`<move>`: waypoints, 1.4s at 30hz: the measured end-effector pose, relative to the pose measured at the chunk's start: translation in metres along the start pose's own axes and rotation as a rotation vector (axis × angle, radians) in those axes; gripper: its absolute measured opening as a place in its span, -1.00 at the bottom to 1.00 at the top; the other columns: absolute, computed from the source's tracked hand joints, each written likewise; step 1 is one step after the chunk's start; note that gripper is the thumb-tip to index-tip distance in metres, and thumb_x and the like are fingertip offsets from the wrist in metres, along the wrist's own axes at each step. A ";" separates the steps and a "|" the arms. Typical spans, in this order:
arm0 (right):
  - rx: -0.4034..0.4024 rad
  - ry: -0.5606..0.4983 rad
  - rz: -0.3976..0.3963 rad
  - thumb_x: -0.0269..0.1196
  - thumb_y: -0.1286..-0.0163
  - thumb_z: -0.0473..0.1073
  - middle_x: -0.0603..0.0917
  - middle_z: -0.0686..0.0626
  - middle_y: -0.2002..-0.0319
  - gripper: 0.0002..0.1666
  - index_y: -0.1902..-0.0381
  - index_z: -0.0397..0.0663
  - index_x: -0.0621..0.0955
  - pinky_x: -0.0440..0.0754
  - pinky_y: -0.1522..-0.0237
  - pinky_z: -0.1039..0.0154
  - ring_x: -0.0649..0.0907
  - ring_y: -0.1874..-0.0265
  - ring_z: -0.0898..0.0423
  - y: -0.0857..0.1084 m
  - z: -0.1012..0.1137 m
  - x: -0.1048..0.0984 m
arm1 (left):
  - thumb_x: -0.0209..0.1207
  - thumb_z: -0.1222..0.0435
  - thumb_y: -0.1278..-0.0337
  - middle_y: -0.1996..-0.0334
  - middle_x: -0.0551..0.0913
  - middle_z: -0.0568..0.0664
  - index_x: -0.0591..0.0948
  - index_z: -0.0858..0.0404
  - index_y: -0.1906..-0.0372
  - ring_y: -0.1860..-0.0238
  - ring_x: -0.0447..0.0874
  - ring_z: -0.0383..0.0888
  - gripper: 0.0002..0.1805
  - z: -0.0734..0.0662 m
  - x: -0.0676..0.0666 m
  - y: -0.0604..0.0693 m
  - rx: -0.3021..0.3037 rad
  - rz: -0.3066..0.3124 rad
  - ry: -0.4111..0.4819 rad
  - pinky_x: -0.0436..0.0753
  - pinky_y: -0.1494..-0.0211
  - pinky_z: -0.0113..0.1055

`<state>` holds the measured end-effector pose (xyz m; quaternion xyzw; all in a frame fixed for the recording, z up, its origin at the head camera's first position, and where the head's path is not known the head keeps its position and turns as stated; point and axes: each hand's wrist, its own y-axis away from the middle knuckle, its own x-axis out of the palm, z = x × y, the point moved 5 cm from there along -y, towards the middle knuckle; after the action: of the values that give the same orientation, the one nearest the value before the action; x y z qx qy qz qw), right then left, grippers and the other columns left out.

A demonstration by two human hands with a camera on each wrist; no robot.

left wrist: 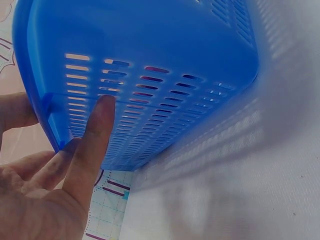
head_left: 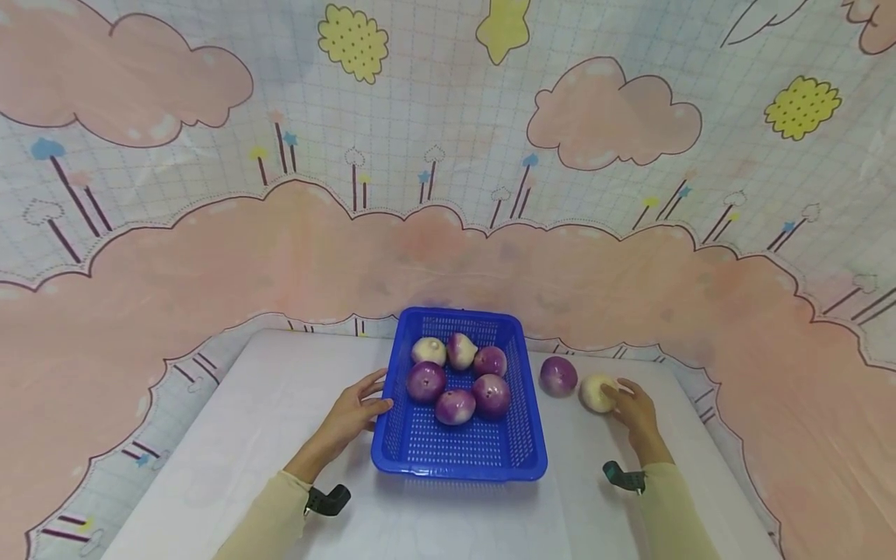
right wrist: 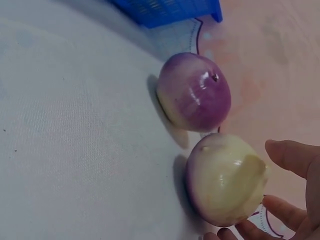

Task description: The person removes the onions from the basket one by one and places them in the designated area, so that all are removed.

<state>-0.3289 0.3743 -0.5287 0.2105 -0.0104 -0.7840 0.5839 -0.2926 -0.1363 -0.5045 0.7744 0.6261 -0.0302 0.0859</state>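
A blue plastic basket point(head_left: 455, 469) holds several glossy purple-and-cream vegetables that look like turnips point(head_left: 426, 382). At its left side, my left hand point(head_left: 353, 408) holds the rim, with the thumb over the edge and a finger point(left wrist: 102, 117) against the slotted outer wall. To the right of the basket, a purple turnip point(head_left: 558, 376) lies beside a mostly cream one point(head_left: 596, 393). My right hand point(head_left: 635, 412) is at the cream turnip's right side, fingers spread around it. In the right wrist view the thumb point(right wrist: 290, 155) stands slightly apart from it; whether the lower fingers touch is unclear.
Everything stands on a white table point(head_left: 245, 435). Behind it hangs a patterned cloth point(head_left: 448, 257) with clouds and stars, meeting the table's back edge close behind the basket. Dark wrist-worn camera mounts point(head_left: 327, 500) sit on both forearms.
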 end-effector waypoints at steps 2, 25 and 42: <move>0.000 0.011 -0.004 0.16 -0.43 0.07 0.07 -0.45 -0.49 -0.06 -0.53 -0.25 0.03 0.30 -0.43 -0.15 0.23 -0.45 -0.37 0.001 0.000 -0.001 | 0.18 0.26 -0.30 -0.42 0.32 0.32 0.17 0.14 -0.52 -0.21 0.58 0.25 -0.26 0.000 0.000 -0.001 -0.002 -0.002 0.003 0.75 0.08 -0.06; -0.128 -0.001 0.016 0.22 -0.42 0.03 0.09 -0.27 -0.54 -0.08 -0.55 -0.10 0.06 0.23 -0.49 -0.10 0.22 -0.49 -0.25 0.051 0.042 -0.002 | 0.16 0.34 -0.28 -0.40 0.35 0.33 0.20 0.17 -0.51 -0.16 0.63 0.21 -0.28 0.002 0.001 -0.002 -0.019 -0.018 0.023 0.75 0.11 -0.08; -0.305 0.092 0.117 0.22 -0.42 -0.11 0.28 -0.21 -0.47 -0.29 -0.46 -0.02 0.26 0.32 -0.41 -0.18 0.32 -0.44 -0.22 0.097 0.091 0.045 | 0.15 0.33 -0.30 -0.41 0.34 0.32 0.18 0.17 -0.52 -0.16 0.63 0.23 -0.27 0.003 0.002 -0.001 0.000 -0.012 0.024 0.75 0.09 -0.06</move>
<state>-0.2816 0.2810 -0.4346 0.1542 0.1230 -0.7306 0.6537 -0.2933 -0.1347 -0.5080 0.7709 0.6318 -0.0216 0.0781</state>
